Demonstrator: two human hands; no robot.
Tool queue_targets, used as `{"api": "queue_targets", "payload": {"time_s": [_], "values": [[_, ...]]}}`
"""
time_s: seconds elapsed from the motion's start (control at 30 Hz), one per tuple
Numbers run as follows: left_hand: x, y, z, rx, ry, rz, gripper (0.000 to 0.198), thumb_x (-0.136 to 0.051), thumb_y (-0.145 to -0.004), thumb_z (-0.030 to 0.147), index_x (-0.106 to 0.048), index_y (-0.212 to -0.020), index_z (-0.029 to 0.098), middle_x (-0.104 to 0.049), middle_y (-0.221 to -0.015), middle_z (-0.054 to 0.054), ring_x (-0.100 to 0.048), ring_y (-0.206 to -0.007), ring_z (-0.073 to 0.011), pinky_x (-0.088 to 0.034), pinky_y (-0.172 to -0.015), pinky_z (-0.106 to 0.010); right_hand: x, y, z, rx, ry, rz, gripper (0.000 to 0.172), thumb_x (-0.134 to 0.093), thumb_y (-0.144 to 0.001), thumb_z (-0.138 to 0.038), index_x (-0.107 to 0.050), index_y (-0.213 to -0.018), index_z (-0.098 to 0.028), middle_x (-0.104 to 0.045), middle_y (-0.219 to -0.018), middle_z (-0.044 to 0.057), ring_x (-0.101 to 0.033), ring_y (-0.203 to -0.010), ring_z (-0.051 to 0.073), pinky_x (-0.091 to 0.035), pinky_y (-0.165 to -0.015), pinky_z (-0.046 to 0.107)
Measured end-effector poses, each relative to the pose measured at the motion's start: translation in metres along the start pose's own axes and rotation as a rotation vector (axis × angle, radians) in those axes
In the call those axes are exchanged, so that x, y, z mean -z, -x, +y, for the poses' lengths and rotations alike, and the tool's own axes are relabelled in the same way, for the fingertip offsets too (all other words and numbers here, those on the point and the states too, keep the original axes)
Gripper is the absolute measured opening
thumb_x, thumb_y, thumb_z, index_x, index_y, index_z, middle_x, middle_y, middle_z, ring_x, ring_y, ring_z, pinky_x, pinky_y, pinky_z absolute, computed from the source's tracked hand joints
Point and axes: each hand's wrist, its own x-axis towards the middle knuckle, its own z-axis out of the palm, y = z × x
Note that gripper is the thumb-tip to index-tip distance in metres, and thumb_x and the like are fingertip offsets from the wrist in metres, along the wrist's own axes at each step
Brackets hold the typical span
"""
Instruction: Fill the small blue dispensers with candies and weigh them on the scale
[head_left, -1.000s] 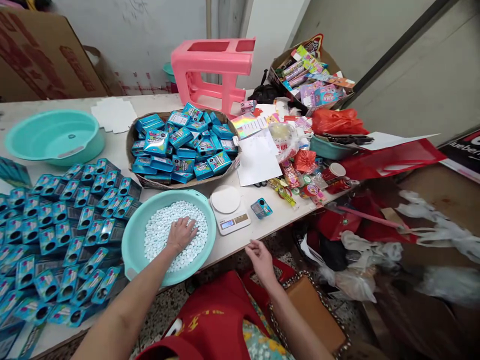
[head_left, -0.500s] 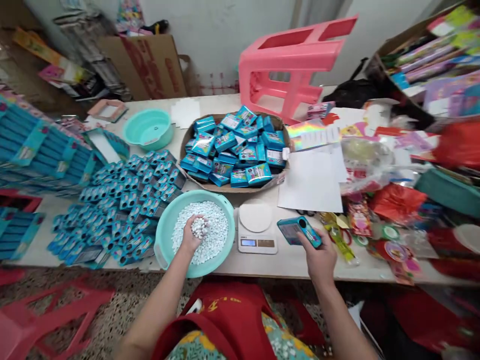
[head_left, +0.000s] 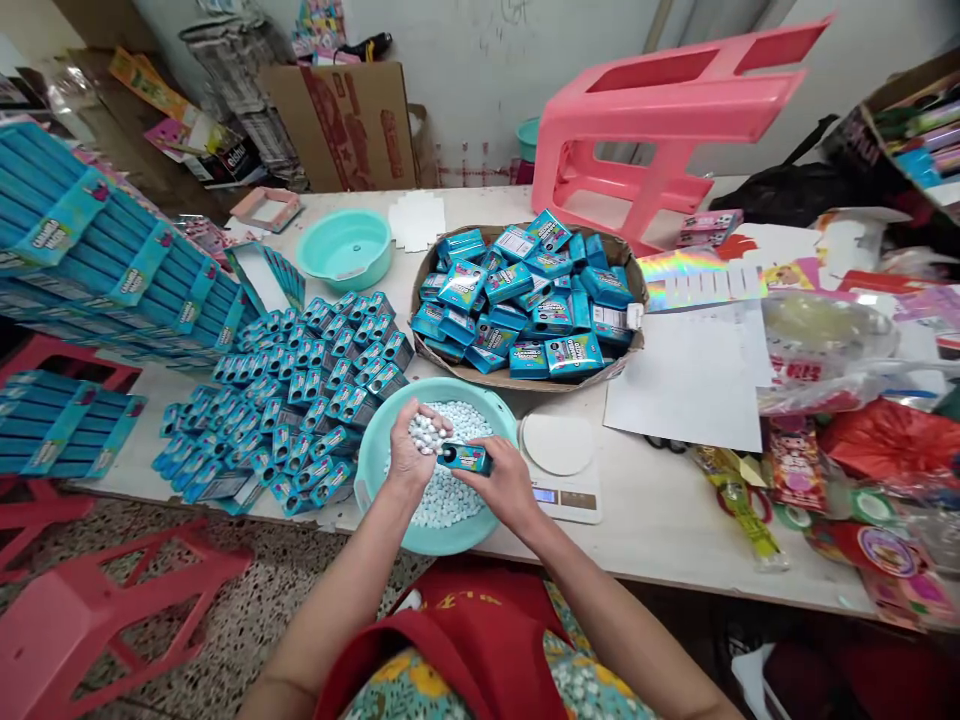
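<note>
My left hand [head_left: 407, 455] is cupped around a handful of small white candies [head_left: 426, 432] over the turquoise basin [head_left: 366, 462]. Inside the basin lies a heap of the same white candies [head_left: 448, 503]. My right hand [head_left: 511, 485] grips a small blue candy box [head_left: 468, 458], tilted, with the round hole in its end turned toward the left hand. The box end touches or nearly touches the handful; I cannot tell which. To the right of the basin stands a white kitchen scale [head_left: 561, 447] with a lit display.
Many blue boxes with open holes [head_left: 300, 385] crowd the table's left side. A cardboard tray [head_left: 480, 375] of blue boxes stands behind the basin. Another turquoise basin [head_left: 345, 250], a pink stool [head_left: 645, 115], white paper [head_left: 690, 370] and bagged clutter [head_left: 877, 440] surround the work area.
My right hand has brought the blue box left from beside the scale to my left hand. My left hand has risen slightly with its candies. The view has turned a little left.
</note>
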Motion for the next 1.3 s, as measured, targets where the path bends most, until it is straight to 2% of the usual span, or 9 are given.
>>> {"api": "queue_targets", "payload": {"time_s": [0.07,0.17,0.33,0.5,0.77,0.93,1.17,1.3], "values": [[0.004,0.000,0.001,-0.068,-0.064,0.022,0.026,-0.063,-0.074,0.037,-0.052,-0.063,0.016,-0.055,-0.057,0.001,-0.059,-0.055,-0.0142,-0.046,-0.055,-0.027,-0.016,-0.002,-0.005,0.008,0.049,-0.006,0.036,-0.078,-0.068,-0.038,-0.063,-0.096,-0.021,-0.067,-0.091,0.004,-0.059,-0.090,0.024,-0.044,-0.079,0.035],[0.016,-0.005,0.002,-0.090,-0.101,0.035,0.024,-0.064,-0.073,0.036,-0.053,-0.065,0.016,-0.054,-0.055,0.003,-0.057,-0.051,-0.0130,-0.047,-0.056,-0.027,-0.034,-0.001,-0.013,0.002,0.109,0.009,0.038,-0.079,-0.066,-0.037,-0.063,-0.097,-0.022,-0.067,-0.093,0.004,-0.058,-0.091,0.024,-0.043,-0.080,0.035],[0.024,-0.007,0.010,-0.096,-0.113,-0.003,0.022,-0.065,-0.074,0.033,-0.052,-0.067,0.017,-0.054,-0.057,0.003,-0.056,-0.052,-0.0122,-0.045,-0.054,-0.025,-0.046,0.001,-0.024,-0.022,0.158,0.032,0.038,-0.079,-0.066,-0.036,-0.063,-0.098,-0.023,-0.067,-0.093,0.003,-0.059,-0.091,0.024,-0.041,-0.080,0.035],[0.022,-0.007,0.015,-0.131,-0.181,-0.082,0.024,-0.063,-0.077,0.033,-0.052,-0.064,0.016,-0.051,-0.052,0.003,-0.055,-0.051,-0.0118,-0.044,-0.056,-0.025,-0.045,-0.002,-0.027,-0.059,0.118,0.071,0.034,-0.078,-0.067,-0.037,-0.063,-0.095,-0.023,-0.067,-0.093,0.002,-0.060,-0.091,0.023,-0.041,-0.080,0.034],[0.021,-0.006,0.012,-0.141,-0.284,-0.049,0.024,-0.064,-0.077,0.035,-0.054,-0.064,0.017,-0.050,-0.049,0.003,-0.053,-0.048,-0.0112,-0.043,-0.055,-0.024,-0.044,-0.005,-0.019,-0.081,0.031,0.079,0.034,-0.077,-0.067,-0.041,-0.065,-0.093,-0.023,-0.067,-0.090,0.003,-0.061,-0.089,0.023,-0.043,-0.078,0.034],[0.018,-0.007,0.004,-0.205,-0.332,-0.045,0.025,-0.064,-0.078,0.033,-0.054,-0.062,0.016,-0.052,-0.053,0.003,-0.053,-0.050,-0.0101,-0.041,-0.053,-0.023,-0.041,-0.003,-0.014,-0.109,0.011,0.074,0.037,-0.079,-0.064,-0.039,-0.065,-0.094,-0.023,-0.067,-0.091,0.002,-0.061,-0.090,0.023,-0.044,-0.080,0.034],[0.010,0.004,-0.006,-0.155,-0.367,-0.055,0.024,-0.062,-0.079,0.036,-0.056,-0.067,0.016,-0.051,-0.046,0.003,-0.053,-0.045,-0.0110,-0.043,-0.054,-0.023,-0.041,-0.003,-0.008,-0.126,-0.059,0.077,0.034,-0.078,-0.066,-0.037,-0.066,-0.094,-0.023,-0.067,-0.091,0.002,-0.060,-0.089,0.022,-0.045,-0.082,0.035],[0.012,-0.005,-0.002,-0.179,-0.329,-0.039,0.024,-0.059,-0.079,0.040,-0.058,-0.072,0.017,-0.052,-0.049,0.002,-0.057,-0.049,-0.0134,-0.046,-0.058,-0.026,-0.028,0.002,-0.005,-0.137,-0.189,0.108,0.034,-0.078,-0.066,-0.035,-0.065,-0.094,-0.022,-0.066,-0.093,0.003,-0.060,-0.091,0.021,-0.047,-0.083,0.036]]}}
